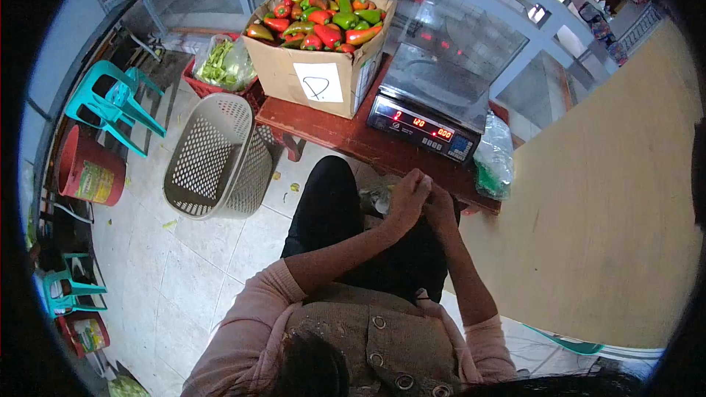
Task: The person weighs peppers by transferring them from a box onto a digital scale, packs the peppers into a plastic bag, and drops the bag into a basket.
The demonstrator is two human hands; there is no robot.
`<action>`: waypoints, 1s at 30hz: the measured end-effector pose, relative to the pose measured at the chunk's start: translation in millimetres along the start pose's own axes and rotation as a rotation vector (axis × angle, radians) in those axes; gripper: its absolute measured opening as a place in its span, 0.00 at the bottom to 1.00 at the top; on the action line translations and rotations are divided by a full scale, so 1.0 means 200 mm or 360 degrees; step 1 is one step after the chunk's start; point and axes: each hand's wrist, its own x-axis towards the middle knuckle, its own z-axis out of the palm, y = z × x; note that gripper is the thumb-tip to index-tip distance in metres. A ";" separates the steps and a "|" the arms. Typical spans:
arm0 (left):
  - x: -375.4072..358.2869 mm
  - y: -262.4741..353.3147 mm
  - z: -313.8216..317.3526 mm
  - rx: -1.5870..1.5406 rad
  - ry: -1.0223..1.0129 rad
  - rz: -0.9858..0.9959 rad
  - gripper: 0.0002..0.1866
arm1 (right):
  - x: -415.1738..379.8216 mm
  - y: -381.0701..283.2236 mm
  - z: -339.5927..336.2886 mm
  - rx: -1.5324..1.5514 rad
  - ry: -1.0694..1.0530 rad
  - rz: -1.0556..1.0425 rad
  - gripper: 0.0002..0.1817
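Observation:
In the head view my left hand [407,197] and my right hand [439,208] meet over my lap, in front of the wooden bench. Both have their fingers closed and pressed together. A small pale spot shows between the fingertips, but I cannot make out what it is. Just left of my left hand, between my knees, is a pale, crumpled-looking thing [379,198], partly hidden. The digital scale [423,129] stands beyond my hands with red digits lit. Neither hand touches it.
A cardboard box [298,73] full of red and green peppers [323,22] stands on the red bench [323,129]. A plastic bag [495,154] lies right of the scale. Left are a beige basket [254,169], a red crate [202,87] with greens and a teal chair [110,99]. A wooden panel [588,213] is right.

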 end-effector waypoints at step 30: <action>-0.23 -0.12 0.16 0.0303 -0.0239 -0.0037 0.12 | -0.32 0.34 0.06 0.0618 0.0094 0.0231 0.19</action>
